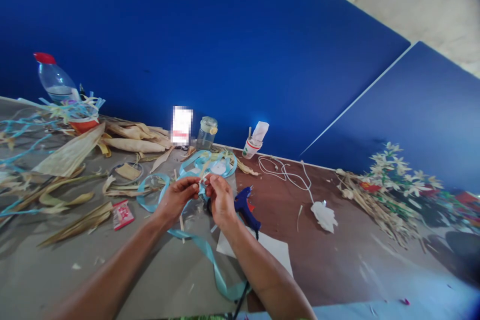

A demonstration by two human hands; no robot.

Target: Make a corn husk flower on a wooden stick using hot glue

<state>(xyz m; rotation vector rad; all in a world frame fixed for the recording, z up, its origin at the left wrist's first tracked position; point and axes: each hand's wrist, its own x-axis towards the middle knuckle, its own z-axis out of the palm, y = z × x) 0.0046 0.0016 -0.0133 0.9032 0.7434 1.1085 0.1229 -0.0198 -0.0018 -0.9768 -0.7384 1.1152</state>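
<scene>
my left hand and right hand, fingertips pinched on light-blue ribbon, glue gun just right

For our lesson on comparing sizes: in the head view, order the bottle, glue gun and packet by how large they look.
1. Bottle
2. Glue gun
3. Packet

2 hands, 1 glue gun, 1 jar, 1 red-capped bottle, 1 red packet
</scene>
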